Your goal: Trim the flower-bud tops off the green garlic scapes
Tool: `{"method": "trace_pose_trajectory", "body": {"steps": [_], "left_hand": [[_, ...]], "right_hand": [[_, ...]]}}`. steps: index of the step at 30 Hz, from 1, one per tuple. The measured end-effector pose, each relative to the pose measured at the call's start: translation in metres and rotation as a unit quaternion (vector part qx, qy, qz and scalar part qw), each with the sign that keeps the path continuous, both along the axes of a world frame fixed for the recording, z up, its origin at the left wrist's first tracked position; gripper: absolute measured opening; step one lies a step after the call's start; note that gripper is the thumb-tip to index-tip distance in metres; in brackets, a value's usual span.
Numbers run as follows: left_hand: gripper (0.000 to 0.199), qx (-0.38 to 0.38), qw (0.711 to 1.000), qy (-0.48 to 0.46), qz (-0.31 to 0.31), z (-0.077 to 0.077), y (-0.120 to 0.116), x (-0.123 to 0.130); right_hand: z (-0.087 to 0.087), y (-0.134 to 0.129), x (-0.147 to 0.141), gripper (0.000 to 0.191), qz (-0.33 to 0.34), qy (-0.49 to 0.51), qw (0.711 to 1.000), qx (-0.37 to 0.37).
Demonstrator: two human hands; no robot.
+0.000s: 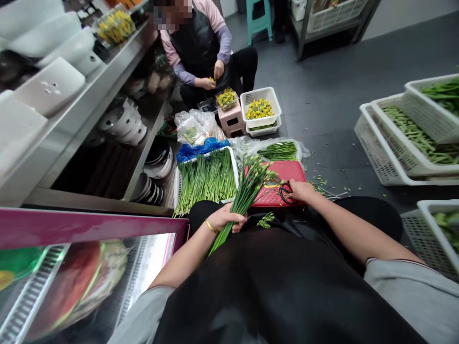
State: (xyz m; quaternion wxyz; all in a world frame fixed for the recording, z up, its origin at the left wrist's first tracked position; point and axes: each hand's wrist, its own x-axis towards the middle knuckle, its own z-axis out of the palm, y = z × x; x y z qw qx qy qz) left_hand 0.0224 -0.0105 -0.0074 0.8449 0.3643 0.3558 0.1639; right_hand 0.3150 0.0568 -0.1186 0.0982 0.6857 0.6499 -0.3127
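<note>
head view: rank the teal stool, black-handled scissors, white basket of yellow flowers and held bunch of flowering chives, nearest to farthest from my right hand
From your right hand:
1. Black-handled scissors, held in it
2. Bunch of flowering chives, to its left, in your left hand
3. White basket of yellow flowers, ahead, slightly left
4. Teal stool, far back

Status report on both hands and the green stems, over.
Left hand: gripping bunch of green stems. Right hand: holding scissors near budded tips. Red stool underneath; nothing visibly blocking.
</note>
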Motion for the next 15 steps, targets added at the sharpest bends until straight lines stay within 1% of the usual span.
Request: {"method": "trace_pose_trajectory", "body": {"steps": [2,4,5,6,8,10,12,13,14,15], "left_hand": [[0.036,0.009,1.0,-0.006,0.001,0.003,0.002,-0.001],[0.035,0.018,1.0,-0.012,0.022,0.006,0.002,-0.004],[0.034,0.023,0.999,-0.014,0.036,0.007,0.002,-0.006],[0.033,0.028,0.998,-0.015,0.045,0.007,0.001,-0.008],[0.032,0.035,0.998,-0.014,0.057,0.007,0.0,-0.009],[0.032,0.029,0.998,-0.009,0.058,0.005,0.001,-0.008],[0.033,0.011,0.999,-0.008,0.051,0.004,0.002,-0.006],[0.034,0.001,0.999,-0.008,0.045,0.003,0.003,-0.004],[0.035,-0.008,0.999,-0.01,0.038,0.003,0.004,-0.003],[0.036,-0.014,0.999,-0.013,0.031,0.003,0.006,-0.002]], "right_hand": [[0.005,0.006,0.002,0.041,-0.019,0.031,0.999,-0.013],[0.014,0.007,0.008,0.025,-0.038,0.083,0.995,-0.04],[0.021,0.003,0.013,0.022,-0.046,0.113,0.991,-0.05],[0.028,-0.003,0.019,0.024,-0.051,0.141,0.987,-0.057],[0.047,-0.024,0.033,0.031,-0.077,0.23,0.968,-0.062],[0.069,-0.052,0.046,0.04,-0.124,0.355,0.925,-0.06],[0.09,-0.081,0.055,0.047,-0.167,0.44,0.881,-0.05],[0.099,-0.093,0.057,0.046,-0.173,0.451,0.874,-0.044],[0.107,-0.103,0.057,0.044,-0.161,0.434,0.886,-0.037],[0.113,-0.111,0.056,0.042,-0.139,0.4,0.905,-0.026]]}}
